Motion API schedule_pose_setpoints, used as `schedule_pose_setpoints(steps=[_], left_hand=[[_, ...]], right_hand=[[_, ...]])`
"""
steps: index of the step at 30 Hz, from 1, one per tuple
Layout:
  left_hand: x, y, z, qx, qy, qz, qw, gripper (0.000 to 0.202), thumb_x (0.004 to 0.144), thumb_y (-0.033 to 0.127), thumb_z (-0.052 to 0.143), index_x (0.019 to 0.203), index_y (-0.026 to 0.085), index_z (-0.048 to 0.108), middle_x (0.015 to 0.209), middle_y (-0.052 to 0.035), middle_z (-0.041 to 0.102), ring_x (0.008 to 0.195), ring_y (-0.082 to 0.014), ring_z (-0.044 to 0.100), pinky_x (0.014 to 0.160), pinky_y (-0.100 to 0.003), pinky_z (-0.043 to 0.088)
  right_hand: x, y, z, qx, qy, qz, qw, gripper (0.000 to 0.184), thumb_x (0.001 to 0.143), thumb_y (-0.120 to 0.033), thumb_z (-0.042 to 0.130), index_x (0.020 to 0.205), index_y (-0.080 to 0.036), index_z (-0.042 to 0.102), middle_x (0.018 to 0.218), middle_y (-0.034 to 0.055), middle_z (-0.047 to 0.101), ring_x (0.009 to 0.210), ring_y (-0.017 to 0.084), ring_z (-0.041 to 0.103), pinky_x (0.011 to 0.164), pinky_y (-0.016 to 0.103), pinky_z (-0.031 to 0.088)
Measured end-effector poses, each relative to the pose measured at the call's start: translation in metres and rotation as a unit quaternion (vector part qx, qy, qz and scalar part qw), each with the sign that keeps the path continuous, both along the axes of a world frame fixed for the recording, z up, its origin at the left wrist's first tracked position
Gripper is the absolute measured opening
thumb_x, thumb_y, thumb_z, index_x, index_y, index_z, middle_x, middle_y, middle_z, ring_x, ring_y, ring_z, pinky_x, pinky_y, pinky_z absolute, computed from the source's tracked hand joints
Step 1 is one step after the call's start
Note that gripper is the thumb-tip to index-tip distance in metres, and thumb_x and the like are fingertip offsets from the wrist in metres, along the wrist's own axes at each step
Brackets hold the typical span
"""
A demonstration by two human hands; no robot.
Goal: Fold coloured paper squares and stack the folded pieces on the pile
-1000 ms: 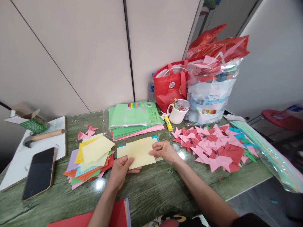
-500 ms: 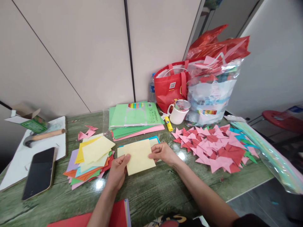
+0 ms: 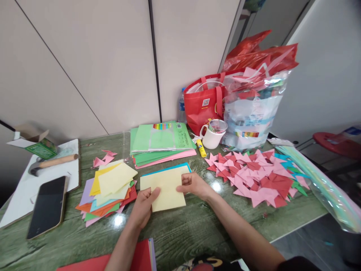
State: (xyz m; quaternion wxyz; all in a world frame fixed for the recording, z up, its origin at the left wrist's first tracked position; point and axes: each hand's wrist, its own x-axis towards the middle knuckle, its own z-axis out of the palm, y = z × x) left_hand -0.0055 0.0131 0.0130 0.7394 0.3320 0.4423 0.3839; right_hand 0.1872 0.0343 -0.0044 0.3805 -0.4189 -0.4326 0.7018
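A pale yellow sheet of paper [image 3: 169, 199] is held up between my two hands over the table. My left hand [image 3: 145, 205] pinches its left side, thumb on top. On the right edge, my right hand [image 3: 194, 185] is closed with thumb against curled fingers. Directly behind the sheet lies more pale yellow paper [image 3: 146, 182], with the edge of a blue sheet [image 3: 184, 166] showing past it. How many sheets are between my fingers is hidden. Left of my hands is a fanned pile of coloured square papers [image 3: 113, 188].
Folded pink and red paper pieces [image 3: 251, 173] spread on the right. Green paper packs [image 3: 163, 139], a glue stick [image 3: 201, 148], a white mug [image 3: 213, 135] and a red bag [image 3: 201, 103] stand behind. A phone [image 3: 47, 205] and hammer [image 3: 53, 162] lie left; red paper [image 3: 141, 256] lies in front.
The held yellow sheet has tipped and shifted slightly, lining up more with the paper behind it. My left thumb has slid inward, to the right. The right fingers have curled in more.
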Motion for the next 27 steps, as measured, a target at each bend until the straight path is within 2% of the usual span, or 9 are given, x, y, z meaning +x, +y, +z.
schedule_pose_setpoints(steps=[4,7,11,15,19,23,27], left_hand=[[0.001,-0.003,-0.001,-0.003,0.013,-0.049,0.999,0.033,0.067,0.036,0.064,0.085,0.009,0.067,0.071,-0.0096,0.069,0.065,-0.0196,0.062,0.061,-0.029,0.046],[0.002,-0.004,0.002,0.008,0.017,-0.049,0.999,0.033,0.067,0.037,0.063,0.086,0.010,0.067,0.072,-0.0089,0.069,0.065,-0.0193,0.060,0.061,-0.029,0.045],[0.004,-0.003,0.004,0.019,0.013,-0.038,0.999,0.033,0.068,0.040,0.061,0.084,0.012,0.067,0.071,-0.0072,0.067,0.061,-0.0168,0.057,0.057,-0.026,0.042],[0.001,-0.002,0.002,0.051,0.066,-0.022,0.996,0.032,0.067,0.042,0.060,0.070,0.011,0.066,0.058,-0.0040,0.062,0.052,-0.0133,0.049,0.050,-0.022,0.036],[-0.001,-0.004,0.002,0.101,0.155,-0.131,0.974,0.035,0.070,0.043,0.056,0.053,0.012,0.056,0.047,0.0018,0.047,0.044,-0.0089,0.035,0.044,-0.020,0.024],[0.004,-0.008,0.006,0.164,0.202,-0.221,0.940,0.041,0.075,0.043,0.048,0.045,0.017,0.038,0.046,0.0053,0.027,0.045,-0.0078,0.021,0.043,-0.023,0.014],[0.007,-0.010,0.007,0.203,0.239,-0.258,0.914,0.041,0.077,0.042,0.042,0.047,0.019,0.025,0.050,0.0051,0.019,0.048,-0.0087,0.016,0.044,-0.024,0.011]], right_hand=[[-0.003,0.001,-0.004,0.044,-0.009,-0.070,0.997,0.037,0.047,-0.038,0.076,0.071,-0.014,0.061,0.064,0.0001,0.064,0.060,0.015,0.059,0.056,0.026,0.047],[-0.002,0.004,-0.009,0.059,-0.032,-0.109,0.992,0.037,0.045,-0.039,0.076,0.068,-0.015,0.060,0.059,-0.0011,0.063,0.054,0.013,0.057,0.051,0.024,0.045],[0.001,0.006,-0.011,0.062,-0.026,-0.119,0.991,0.038,0.047,-0.040,0.075,0.070,-0.014,0.059,0.060,-0.0004,0.063,0.053,0.013,0.057,0.050,0.024,0.044],[0.005,0.004,-0.001,0.111,-0.074,-0.087,0.987,0.036,0.054,-0.035,0.072,0.082,-0.015,0.059,0.076,0.0033,0.064,0.068,0.016,0.060,0.059,0.026,0.047],[0.004,-0.003,0.017,0.244,-0.139,-0.020,0.959,0.033,0.067,-0.026,0.064,0.098,-0.021,0.058,0.101,0.0056,0.060,0.091,0.018,0.056,0.074,0.029,0.046],[-0.004,-0.011,0.023,0.370,-0.192,0.040,0.908,0.024,0.069,-0.025,0.063,0.094,-0.023,0.064,0.094,0.0047,0.063,0.092,0.019,0.054,0.082,0.032,0.041],[-0.013,-0.015,0.013,0.410,-0.248,0.085,0.873,0.012,0.069,-0.019,0.061,0.080,-0.021,0.067,0.078,0.0031,0.066,0.077,0.017,0.058,0.071,0.027,0.044]])
